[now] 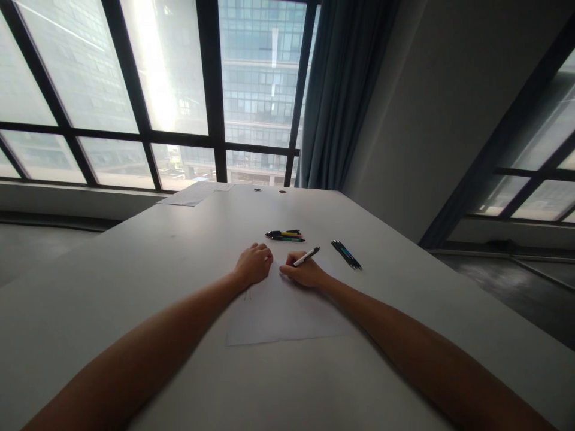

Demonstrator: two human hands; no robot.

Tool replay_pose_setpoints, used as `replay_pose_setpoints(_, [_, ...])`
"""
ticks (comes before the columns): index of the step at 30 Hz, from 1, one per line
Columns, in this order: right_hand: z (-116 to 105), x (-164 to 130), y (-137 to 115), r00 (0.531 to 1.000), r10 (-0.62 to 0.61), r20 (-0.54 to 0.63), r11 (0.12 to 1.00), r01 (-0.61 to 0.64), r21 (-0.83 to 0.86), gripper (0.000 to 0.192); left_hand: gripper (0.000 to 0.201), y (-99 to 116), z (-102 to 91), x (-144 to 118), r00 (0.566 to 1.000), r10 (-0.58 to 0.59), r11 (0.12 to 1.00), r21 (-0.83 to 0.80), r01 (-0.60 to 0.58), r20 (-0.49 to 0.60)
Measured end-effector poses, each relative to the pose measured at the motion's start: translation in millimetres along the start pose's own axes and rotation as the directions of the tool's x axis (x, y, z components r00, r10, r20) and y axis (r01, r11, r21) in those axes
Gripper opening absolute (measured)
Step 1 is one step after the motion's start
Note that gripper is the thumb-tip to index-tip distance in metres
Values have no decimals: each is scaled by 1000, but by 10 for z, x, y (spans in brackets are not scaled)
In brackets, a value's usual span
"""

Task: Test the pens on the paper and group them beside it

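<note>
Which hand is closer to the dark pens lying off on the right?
Right. The right hand, holding a white pen, is just left of the dark pens; the left hand is farther left, beyond the right hand.

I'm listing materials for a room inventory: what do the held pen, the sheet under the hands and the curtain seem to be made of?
Pen: probably plastic, with a smooth white barrel and dark end. 
Sheet: paper, matte white, lying thin and flat with faint pen marks. 
Curtain: likely cloth, dull blue, hanging in soft folds.
</note>
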State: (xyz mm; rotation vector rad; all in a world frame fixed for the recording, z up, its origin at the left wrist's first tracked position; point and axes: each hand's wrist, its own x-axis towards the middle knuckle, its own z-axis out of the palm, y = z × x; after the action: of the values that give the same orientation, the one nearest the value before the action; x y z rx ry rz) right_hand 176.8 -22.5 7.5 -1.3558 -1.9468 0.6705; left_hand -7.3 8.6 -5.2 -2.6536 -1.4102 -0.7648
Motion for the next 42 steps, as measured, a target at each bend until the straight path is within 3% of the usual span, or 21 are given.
replay_pose_setpoints(2, [-51,15,43,997,-26,-68,999,28,20,18,21,3,-13,-3,999,30,1000,5,-30,-20])
replay_pose_setpoints(5, [-168,45,111,955,-155,-251,985,132,-108,25,28,18,-69,-16,985,153,988,44,-150,-82])
replay_pose_setpoints(9, [-254,68,160,903,-170,-395,972,88,-219,34,40,52,-165,-45,913,395,919,50,-392,-99])
replay_pose_setpoints(12, [-215,59,139,909,-163,-384,963,63,-261,36,48,85,-204,-60,843,538,843,34,-537,-33])
replay_pose_setpoints(14, [-169,44,104,915,-161,-369,956,52,-288,38,47,106,-211,-64,818,575,818,14,-575,3])
replay_pose_setpoints(19, [-101,21,55,934,-181,-308,954,90,-287,47,42,141,-202,-65,792,611,792,-29,-610,22])
replay_pose_setpoints(25, [-153,52,140,951,-243,-190,969,230,-86,62,37,145,-192,-65,763,647,760,-77,-645,-1])
replay_pose_setpoints(30, [-176,81,94,968,-156,-199,952,201,231,43,37,122,-179,-65,772,635,766,-105,-634,-29])
replay_pose_setpoints(33, [-273,153,81,961,-31,-275,942,120,315,40,38,104,-155,-58,823,564,818,-92,-567,-64])
replay_pose_setpoints(36, [-550,244,203,917,27,-397,977,60,205,52,32,77,-116,-45,891,445,890,-64,-451,-94])
replay_pose_setpoints(38, [-811,277,374,862,34,-505,998,-3,62,64,27,54,-84,-34,918,385,919,-50,-391,-95])
replay_pose_setpoints(40, [-1074,274,596,810,66,-583,982,-157,-107,54,24,29,-49,-24,939,332,940,-43,-337,-92])
replay_pose_setpoints(42, [-1289,244,833,807,79,-586,908,-301,-292,37,23,7,-18,-17,957,282,958,-42,-285,-73])
